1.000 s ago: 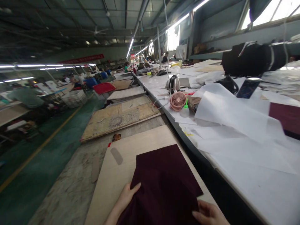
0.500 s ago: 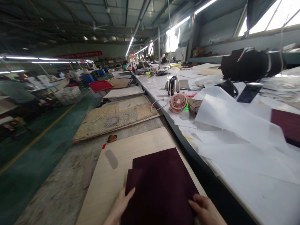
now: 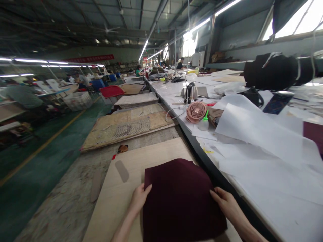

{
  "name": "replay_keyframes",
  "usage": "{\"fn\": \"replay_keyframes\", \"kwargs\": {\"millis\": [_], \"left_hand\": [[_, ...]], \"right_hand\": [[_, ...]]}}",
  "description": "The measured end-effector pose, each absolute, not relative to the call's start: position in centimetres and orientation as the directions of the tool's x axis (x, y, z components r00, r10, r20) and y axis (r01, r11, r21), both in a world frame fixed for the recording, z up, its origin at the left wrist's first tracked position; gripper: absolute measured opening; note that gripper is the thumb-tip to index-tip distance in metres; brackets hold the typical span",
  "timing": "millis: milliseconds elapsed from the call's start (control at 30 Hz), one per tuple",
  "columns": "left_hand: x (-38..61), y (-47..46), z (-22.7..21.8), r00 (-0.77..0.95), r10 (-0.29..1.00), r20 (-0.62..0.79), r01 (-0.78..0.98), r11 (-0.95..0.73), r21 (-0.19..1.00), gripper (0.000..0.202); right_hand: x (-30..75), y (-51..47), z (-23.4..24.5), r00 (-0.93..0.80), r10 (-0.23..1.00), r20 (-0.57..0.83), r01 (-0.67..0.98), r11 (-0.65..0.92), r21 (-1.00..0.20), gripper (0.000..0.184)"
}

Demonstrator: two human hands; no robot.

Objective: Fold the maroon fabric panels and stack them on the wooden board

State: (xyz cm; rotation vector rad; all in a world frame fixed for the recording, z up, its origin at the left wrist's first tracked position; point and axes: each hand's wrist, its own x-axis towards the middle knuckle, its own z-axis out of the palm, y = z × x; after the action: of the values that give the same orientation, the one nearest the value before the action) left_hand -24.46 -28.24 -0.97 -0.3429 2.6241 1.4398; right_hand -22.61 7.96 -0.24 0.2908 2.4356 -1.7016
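A dark maroon sheet of fabric or leather (image 3: 181,201) is held up over the pale wooden board (image 3: 156,151), its far edge bowed upward. My left hand (image 3: 140,198) pinches its left edge between thumb and fingers. On the opposite side, my right hand (image 3: 225,201) grips the right edge the same way. Part of another maroon piece shows behind the sheet's far right edge. To the left on the board lies a grey rounded strip (image 3: 122,170).
Right of the board runs a long table (image 3: 267,208) covered with white translucent sheets (image 3: 262,131). A pink fan (image 3: 196,112), a green-tipped bottle (image 3: 204,122) and a kettle (image 3: 191,92) stand there. Several more boards (image 3: 126,126) extend ahead; co-workers are farther off.
Both hands have moved forward, lifting the top maroon sheet and bowing it; it was lying flat before, offset over another piece. The camera view has shifted slightly left.
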Motion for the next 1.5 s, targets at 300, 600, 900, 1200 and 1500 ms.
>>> {"fn": "replay_keyframes", "kwargs": {"millis": [300, 600, 900, 1200, 1500], "left_hand": [[-26.5, -28.7, -4.1, -0.929, -0.301, -0.216, -0.37, 0.751, 0.546, 0.034], [-25.5, -29.1, -3.2, -0.924, -0.321, -0.208, -0.382, 0.804, 0.456, 0.031], [-25.8, -30.0, -3.6, -0.91, -0.329, -0.253, -0.412, 0.794, 0.448, 0.027], [-26.0, -30.7, -4.8, -0.886, -0.344, -0.312, -0.461, 0.732, 0.502, 0.028], [-26.1, -30.7, -5.2, -0.871, -0.326, -0.368, -0.486, 0.69, 0.537, 0.029]], "right_hand": [[-22.6, 8.9, -5.4, -0.955, 0.089, -0.281, 0.266, 0.674, -0.689, 0.04], [-23.3, 7.8, -3.8, -0.967, 0.126, -0.223, 0.243, 0.729, -0.64, 0.04], [-24.2, 8.0, -5.6, -0.941, 0.092, -0.327, 0.278, 0.762, -0.585, 0.041], [-24.2, 8.4, -6.0, -0.934, 0.079, -0.348, 0.275, 0.78, -0.562, 0.044], [-24.2, 7.9, -5.6, -0.944, 0.141, -0.298, 0.295, 0.764, -0.574, 0.04]]}}
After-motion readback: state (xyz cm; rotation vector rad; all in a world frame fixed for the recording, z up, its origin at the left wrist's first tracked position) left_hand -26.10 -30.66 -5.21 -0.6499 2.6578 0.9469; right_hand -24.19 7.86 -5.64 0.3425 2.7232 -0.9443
